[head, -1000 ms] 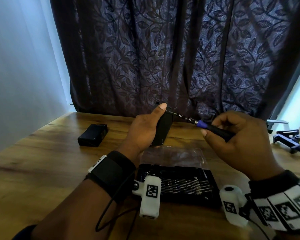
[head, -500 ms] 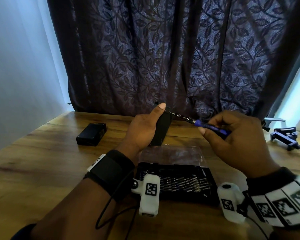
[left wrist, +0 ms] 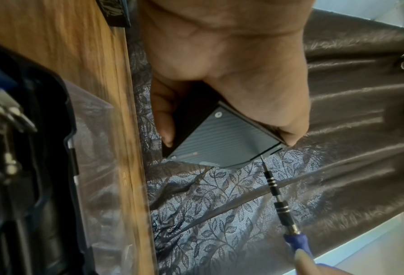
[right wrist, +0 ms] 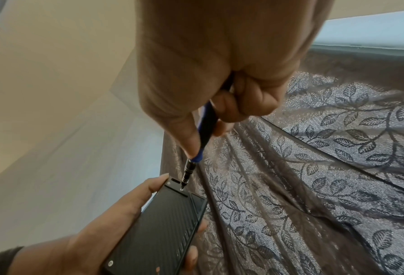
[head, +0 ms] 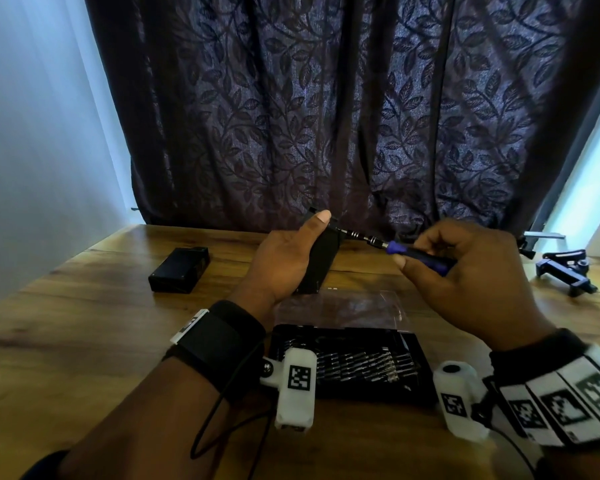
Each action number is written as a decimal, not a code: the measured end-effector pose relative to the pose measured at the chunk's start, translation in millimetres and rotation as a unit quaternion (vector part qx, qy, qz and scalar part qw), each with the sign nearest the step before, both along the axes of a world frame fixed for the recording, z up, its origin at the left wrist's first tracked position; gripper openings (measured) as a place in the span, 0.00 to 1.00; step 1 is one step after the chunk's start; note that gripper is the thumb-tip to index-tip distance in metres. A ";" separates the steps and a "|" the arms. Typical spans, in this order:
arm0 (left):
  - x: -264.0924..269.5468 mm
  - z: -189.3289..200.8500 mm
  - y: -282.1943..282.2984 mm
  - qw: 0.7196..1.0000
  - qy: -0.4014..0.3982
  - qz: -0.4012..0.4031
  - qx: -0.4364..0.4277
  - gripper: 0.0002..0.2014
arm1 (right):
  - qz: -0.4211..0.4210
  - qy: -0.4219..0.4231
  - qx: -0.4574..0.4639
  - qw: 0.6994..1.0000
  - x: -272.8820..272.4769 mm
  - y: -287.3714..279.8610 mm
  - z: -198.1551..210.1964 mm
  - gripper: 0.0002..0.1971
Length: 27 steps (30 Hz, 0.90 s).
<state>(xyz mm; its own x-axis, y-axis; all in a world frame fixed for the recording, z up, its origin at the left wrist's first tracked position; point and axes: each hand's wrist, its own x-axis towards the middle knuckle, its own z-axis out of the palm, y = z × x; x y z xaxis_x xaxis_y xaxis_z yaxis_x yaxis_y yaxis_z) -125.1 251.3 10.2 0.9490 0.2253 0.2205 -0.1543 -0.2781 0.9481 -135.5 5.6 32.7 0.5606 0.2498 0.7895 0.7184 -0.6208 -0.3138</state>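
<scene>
My left hand [head: 284, 258] grips a flat black ribbed case [head: 321, 261] upright above the table, thumb along its top edge. In the left wrist view the case [left wrist: 222, 141] shows small screws at its corners. My right hand [head: 465, 268] pinches a blue-handled precision screwdriver [head: 416, 256]. Its bit tip sits on a screw near the case's upper corner, seen in the right wrist view where the screwdriver [right wrist: 203, 134] meets the case [right wrist: 163, 223].
An open black bit-set box [head: 354, 362] with a clear lid [head: 340, 310] lies on the wooden table [head: 66, 341] below my hands. A second black box [head: 181, 274] sits at the left. A blue-black clamp [head: 565, 271] lies far right. A dark leaf-pattern curtain [head: 326, 116] hangs behind.
My right hand's fingers have shifted slightly on the screwdriver handle. The case and left hand have stayed in place.
</scene>
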 end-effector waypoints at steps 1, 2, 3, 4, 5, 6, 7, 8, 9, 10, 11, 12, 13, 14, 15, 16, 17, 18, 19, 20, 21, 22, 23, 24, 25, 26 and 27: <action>0.9 -0.7 0.8 1.000 -0.002 -0.001 0.004 0.66 | -0.002 -0.002 -0.002 1.000 -0.2 0.2 -0.5 0.11; 1.7 -1.0 1.4 1.000 -0.002 -0.003 0.008 0.65 | -0.005 -0.005 -0.005 1.000 0.5 0.0 -1.3 0.13; 2.5 -1.6 2.0 1.000 -0.003 -0.004 0.011 0.63 | -0.008 -0.008 -0.010 1.000 1.3 -0.3 -1.7 0.16; 3.1 -2.0 2.4 1.000 -0.002 -0.007 0.010 0.61 | -0.011 -0.013 -0.018 1.000 1.4 -0.4 -1.5 0.18; 3.0 -2.2 2.5 1.000 -0.001 -0.012 0.007 0.58 | -0.012 -0.017 -0.026 0.999 1.2 -0.5 -0.9 0.19; 2.8 -2.4 2.5 1.000 -0.001 -0.014 0.003 0.55 | -0.011 -0.020 -0.031 0.999 0.7 -0.4 -0.4 0.20; 2.7 -2.6 2.5 1.000 -0.003 -0.014 0.001 0.53 | -0.005 -0.016 -0.029 0.999 0.6 -0.6 -0.4 0.21; 2.6 -2.5 2.4 1.000 -0.003 -0.014 0.001 0.52 | 0.002 -0.003 -0.017 1.000 0.3 -0.7 -0.2 0.19; 2.9 -2.9 2.4 1.000 -0.004 -0.015 -0.001 0.53 | 0.009 0.011 -0.003 1.000 0.5 -1.1 0.0 0.15; 3.1 -3.4 2.4 1.000 -0.005 -0.017 -0.003 0.54 | 0.009 0.021 0.007 1.000 0.1 -1.0 0.4 0.12; 3.4 -3.6 2.4 1.000 -0.005 -0.014 -0.001 0.53 | 0.005 0.019 0.006 1.000 0.4 -0.8 0.1 0.11; 3.3 -3.5 2.4 1.000 -0.005 -0.010 0.004 0.52 | 0.001 0.015 0.002 1.000 0.5 -0.7 -0.3 0.11; 3.4 -3.7 2.6 1.000 -0.005 -0.008 0.008 0.51 | -0.002 0.007 -0.003 1.000 1.3 -0.7 -0.7 0.10; 3.5 -3.9 2.8 1.000 -0.004 -0.008 0.009 0.51 | -0.004 0.002 -0.006 1.000 1.2 0.1 -0.7 0.10; 3.0 -3.4 3.0 1.000 -0.003 -0.009 0.011 0.51 | -0.007 -0.004 -0.012 1.000 1.5 0.5 -1.3 0.11; 2.6 -3.0 2.9 1.000 -0.001 -0.009 0.013 0.50 | -0.012 -0.009 -0.016 1.000 2.0 0.4 -1.7 0.14; 2.3 -2.9 2.7 1.000 -0.002 -0.010 0.016 0.51 | -0.017 -0.012 -0.022 1.000 2.7 0.0 -2.1 0.17; 3.1 -3.5 3.1 1.000 -0.002 -0.009 0.018 0.52 | -0.021 -0.016 -0.030 0.999 3.0 -0.3 -2.2 0.19; 3.2 -3.1 3.2 1.000 -0.003 -0.007 0.016 0.51 | -0.024 -0.018 -0.039 0.999 2.6 -0.4 -1.6 0.22; 2.9 -2.6 3.2 1.000 -0.005 -0.006 0.011 0.50 | -0.026 -0.019 -0.048 0.998 2.7 -0.4 -1.5 0.23; 3.4 -2.8 3.4 1.000 -0.007 -0.008 0.012 0.50 | -0.023 -0.014 -0.051 0.998 2.9 -0.2 -1.5 0.23; 4.5 -3.5 3.7 1.000 -0.007 -0.010 0.015 0.49 | -0.016 -0.004 -0.044 0.999 2.8 -0.2 -1.5 0.22; 4.9 -3.6 3.8 1.000 -0.007 -0.009 0.020 0.46 | -0.006 0.010 -0.028 1.000 2.9 0.0 -1.2 0.17; 4.3 -3.6 3.6 1.000 -0.011 -0.008 0.021 0.45 | 0.001 0.021 -0.011 1.000 3.1 -0.3 -1.0 0.13; 4.2 -4.6 3.3 1.000 -0.013 -0.014 0.020 0.47 | 0.002 0.023 -0.005 1.000 3.0 -0.9 -1.0 0.11; 5.8 -6.4 3.2 1.000 -0.014 -0.017 0.017 0.50 | 0.002 0.018 -0.006 1.000 3.4 -1.6 -1.4 0.11; 5.9 -7.4 3.2 1.000 -0.016 -0.019 0.015 0.53 | 0.000 0.012 -0.010 1.000 3.8 -2.1 -1.6 0.11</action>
<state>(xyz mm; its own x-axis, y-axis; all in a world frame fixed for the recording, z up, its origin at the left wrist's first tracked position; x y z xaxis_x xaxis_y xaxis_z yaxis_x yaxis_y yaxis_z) -119.2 254.6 2.8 0.9492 0.1815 0.2571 -0.1954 -0.3005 0.9336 -131.6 3.5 31.2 0.5793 0.2654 0.7707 0.7108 -0.6272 -0.3184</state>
